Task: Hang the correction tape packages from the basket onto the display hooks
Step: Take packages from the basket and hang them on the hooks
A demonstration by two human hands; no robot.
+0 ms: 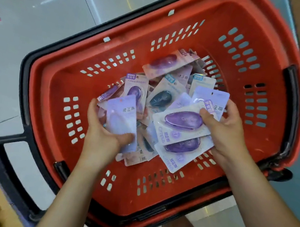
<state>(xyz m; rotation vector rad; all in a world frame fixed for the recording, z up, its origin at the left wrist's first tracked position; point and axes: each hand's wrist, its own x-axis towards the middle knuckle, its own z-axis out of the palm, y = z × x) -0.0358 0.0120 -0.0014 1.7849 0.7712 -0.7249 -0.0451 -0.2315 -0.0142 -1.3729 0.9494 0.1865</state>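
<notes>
Low in the frame the left hand (pixel 103 131) grips one pale package (pixel 119 120), thumb curled on its lower edge, and the right hand (pixel 228 131) pinches a fan (pixel 180 130) of several more, thumb on top, both just above the pile (pixel 159 97) in the middle of the red basket (pixel 179 20). I judge these cards light, thin and a little bendable, with smooth blisters that slip on each other, so it is best to hold a side edge and leave the card's top free. Fingers below the cards are hidden, the fan's count is unclear, the farthest package (pixel 165 62) is blurred, and the hooks are not in view.
</notes>
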